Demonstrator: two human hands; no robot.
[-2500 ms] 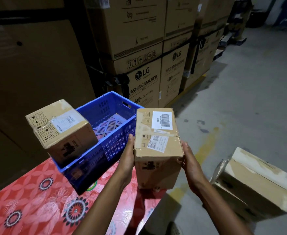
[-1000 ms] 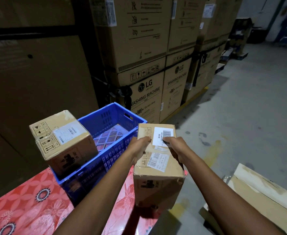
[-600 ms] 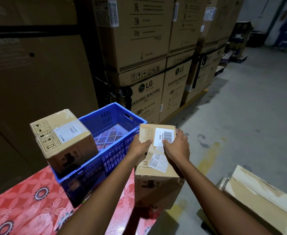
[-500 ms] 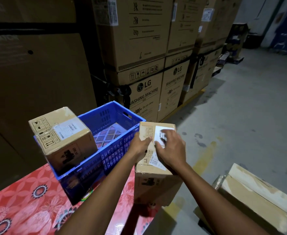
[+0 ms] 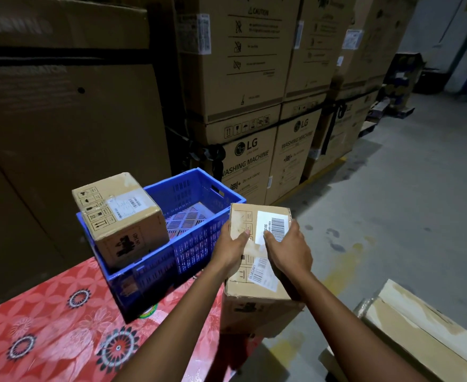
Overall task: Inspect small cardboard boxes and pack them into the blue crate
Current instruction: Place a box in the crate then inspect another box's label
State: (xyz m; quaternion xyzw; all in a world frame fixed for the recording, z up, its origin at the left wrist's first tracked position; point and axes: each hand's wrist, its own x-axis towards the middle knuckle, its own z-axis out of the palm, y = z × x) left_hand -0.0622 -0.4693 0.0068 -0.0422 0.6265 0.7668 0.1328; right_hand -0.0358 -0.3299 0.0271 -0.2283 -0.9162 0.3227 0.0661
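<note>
Both hands grasp the tall brown cardboard box (image 5: 254,307) by its top: left hand (image 5: 233,249) on the left edge, right hand (image 5: 289,250) thumbing the white barcode label (image 5: 275,226). It sits just right of the blue plastic crate (image 5: 199,249). Check label and tape, then lift clear over the rim.

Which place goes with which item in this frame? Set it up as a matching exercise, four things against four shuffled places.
Things:
1. blue plastic crate
2. small cardboard box with handling symbols
3. barcode-labelled cardboard box
4. large taped cardboard carton

Places:
a. on the grey floor, lower right
b. held by the left hand and right hand
c. on the red floral tablecloth
d. standing in the crate's left end

Pairs: 1-c, 2-d, 3-b, 4-a
</note>
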